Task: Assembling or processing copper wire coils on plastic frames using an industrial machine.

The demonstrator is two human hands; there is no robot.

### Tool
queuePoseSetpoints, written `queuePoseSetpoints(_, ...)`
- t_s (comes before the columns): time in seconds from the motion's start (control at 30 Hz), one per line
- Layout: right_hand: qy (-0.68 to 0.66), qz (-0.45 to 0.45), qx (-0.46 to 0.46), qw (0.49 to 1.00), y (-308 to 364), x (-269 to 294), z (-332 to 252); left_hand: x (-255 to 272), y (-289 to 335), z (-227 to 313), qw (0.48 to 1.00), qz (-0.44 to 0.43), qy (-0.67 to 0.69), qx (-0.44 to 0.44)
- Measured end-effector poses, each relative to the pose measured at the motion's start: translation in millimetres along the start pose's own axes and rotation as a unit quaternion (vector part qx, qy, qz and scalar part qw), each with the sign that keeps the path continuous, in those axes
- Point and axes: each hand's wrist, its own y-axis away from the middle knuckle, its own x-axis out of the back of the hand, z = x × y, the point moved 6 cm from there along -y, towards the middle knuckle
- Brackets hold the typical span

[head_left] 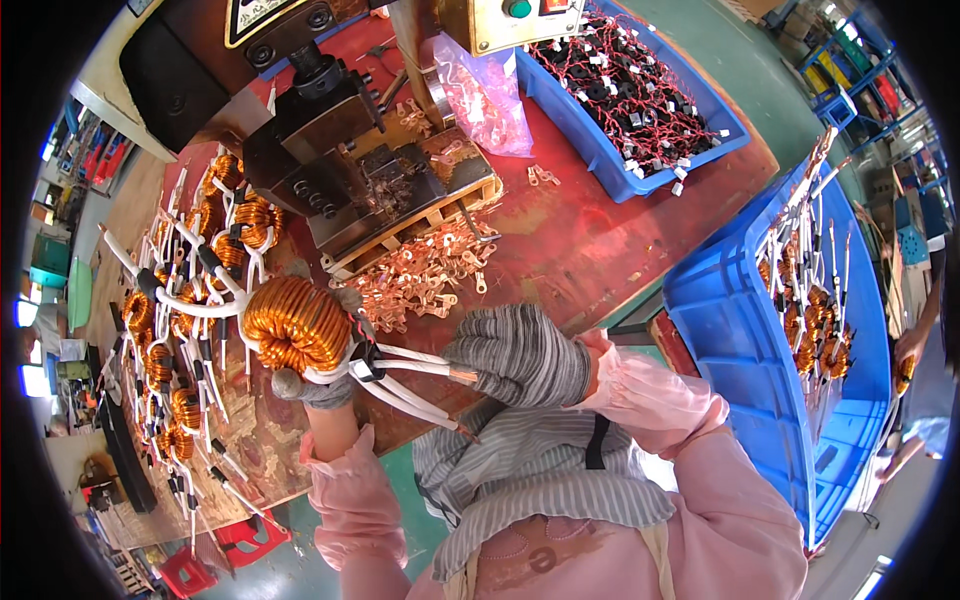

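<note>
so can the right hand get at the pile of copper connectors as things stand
Probably yes: the right hand is close to the pile of copper connectors, and only red tabletop shows between them. Whether it grips the white wires beside it is unclear.

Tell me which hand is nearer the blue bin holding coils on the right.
Right. The right hand is left of the blue bin, apart from it; the left hand is farther left, at the copper-wound coil.
</note>
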Motion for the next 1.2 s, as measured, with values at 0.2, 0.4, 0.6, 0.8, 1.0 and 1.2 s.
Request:
queuePoseSetpoints(0.2,-0.102,0.026,0.043,0.994,30,27,13,-32,-5,-1,0.999,-0.021,-0.034,-0.035)
queuePoseSetpoints(0.4,0.275,0.008,-0.226,0.934,15,94,111,-9,-22,13,0.992,0.049,0.007,-0.120)
queuePoseSetpoints(0.6,0.416,-0.133,-0.297,0.849,-27,41,167,-4,-2,51,0.992,0.075,0.066,-0.079)
queuePoseSetpoints(0.8,0.421,-0.041,-0.246,0.872,8,71,175,21,-10,-22,0.979,0.044,0.195,0.043)
queuePoseSetpoints(1.0,0.403,-0.089,-0.288,0.864,-4,66,181,-14,-10,0,0.983,-0.050,0.178,0.016)
queuePoseSetpoints(1.2,0.389,-0.084,-0.298,0.868,-4,69,202,-2,-21,-11,0.983,-0.052,0.176,0.011)
